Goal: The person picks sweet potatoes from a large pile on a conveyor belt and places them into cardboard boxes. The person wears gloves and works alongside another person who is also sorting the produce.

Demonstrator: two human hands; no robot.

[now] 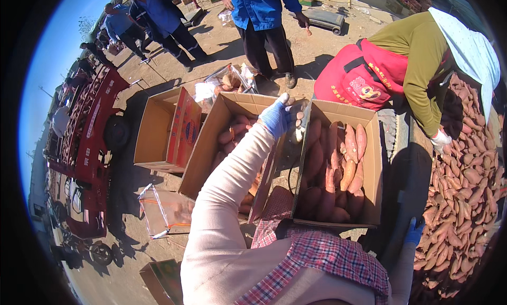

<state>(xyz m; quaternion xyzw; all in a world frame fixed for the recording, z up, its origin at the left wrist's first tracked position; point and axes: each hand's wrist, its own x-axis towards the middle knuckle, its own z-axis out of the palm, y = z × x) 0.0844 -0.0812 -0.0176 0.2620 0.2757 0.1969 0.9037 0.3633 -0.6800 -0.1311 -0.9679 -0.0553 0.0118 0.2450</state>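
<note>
My left hand (pixel 274 117), in a blue glove with a pale fingertip, reaches over the far right corner of a cardboard box (pixel 203 162). That box is partly filled with sweet potatoes (pixel 233 133), and my sleeve covers much of it. Whether the fingers hold anything cannot be seen. Beside it stands another cardboard box (pixel 372 178) with larger sweet potatoes (pixel 328 182) laid lengthwise. My right hand (pixel 414 231), also blue-gloved, is low at the right, by the dark edge bordering a big pile of sweet potatoes (pixel 455 202); its grip is unclear.
At the right a person in a red apron (pixel 358 77) bends over the pile. Another person in a blue jacket (pixel 257 10) stands ahead. An open carton (pixel 156 127), bags of sweet potatoes (pixel 229 81), a platform scale (pixel 321 20) and a loaded red vehicle (pixel 93 135) are around.
</note>
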